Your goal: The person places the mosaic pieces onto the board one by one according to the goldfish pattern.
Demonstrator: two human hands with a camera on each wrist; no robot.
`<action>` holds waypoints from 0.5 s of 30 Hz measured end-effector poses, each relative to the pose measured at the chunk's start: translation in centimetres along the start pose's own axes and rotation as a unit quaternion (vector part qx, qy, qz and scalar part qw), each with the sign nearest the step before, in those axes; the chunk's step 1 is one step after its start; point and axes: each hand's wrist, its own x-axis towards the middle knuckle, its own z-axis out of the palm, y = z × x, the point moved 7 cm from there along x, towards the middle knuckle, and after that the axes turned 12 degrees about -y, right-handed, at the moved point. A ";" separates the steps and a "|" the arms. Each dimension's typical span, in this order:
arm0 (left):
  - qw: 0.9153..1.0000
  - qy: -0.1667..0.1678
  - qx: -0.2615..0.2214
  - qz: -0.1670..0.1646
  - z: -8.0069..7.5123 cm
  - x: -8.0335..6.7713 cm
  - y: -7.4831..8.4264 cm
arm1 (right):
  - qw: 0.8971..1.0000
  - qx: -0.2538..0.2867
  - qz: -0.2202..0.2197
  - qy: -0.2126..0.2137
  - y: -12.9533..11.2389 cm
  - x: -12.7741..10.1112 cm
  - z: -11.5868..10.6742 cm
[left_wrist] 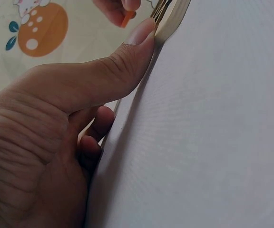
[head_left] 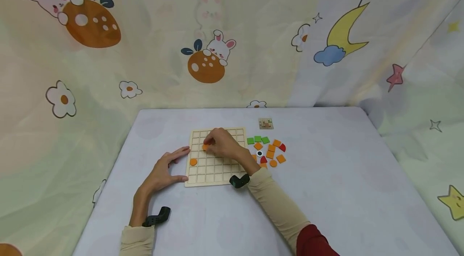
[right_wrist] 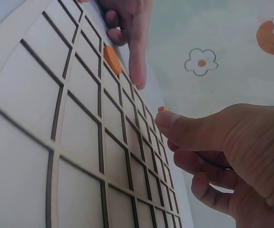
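Observation:
A wooden grid board (head_left: 214,180) lies on the table, with one orange round piece (head_left: 193,162) in a cell near its left side. My right hand (head_left: 222,143) is over the upper left part of the board and pinches a small orange piece (head_left: 205,147) between thumb and fingers. In the right wrist view, only an edge of that orange piece (right_wrist: 162,109) shows past the thumb tip. Along the board's left edge my left hand (head_left: 161,171) rests with fingers and thumb spread, the thumb (left_wrist: 132,57) touching the edge near the front corner.
Right of the board lie loose pieces: several green squares (head_left: 257,139), several orange pieces (head_left: 270,154), red quarter-round ones (head_left: 282,147) and a white disc with a black centre (head_left: 259,153). A small patterned card (head_left: 266,123) lies behind them. A printed cloth (head_left: 163,46) hangs behind the table.

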 end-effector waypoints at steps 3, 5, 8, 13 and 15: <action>1.000 0.000 -0.002 0.000 -0.1 0.0 0.1 | 1.000 -0.007 -0.001 -0.004 -0.4 0.6 0.2; 1.000 0.000 -0.002 -0.002 -0.1 0.0 0.1 | 1.000 -0.009 -0.007 -0.005 -0.6 1.1 0.4; 1.000 -0.002 -0.002 -0.005 -0.1 -0.1 -0.1 | 1.000 -0.007 -0.010 -0.004 -0.8 1.8 0.9; 1.000 -0.002 -0.007 -0.003 0.0 0.0 -0.2 | 1.000 -0.010 0.002 -0.007 -0.5 2.9 1.9; 1.000 -0.001 -0.005 -0.001 0.0 0.1 -0.3 | 1.000 -0.013 0.005 -0.009 -0.5 3.2 2.1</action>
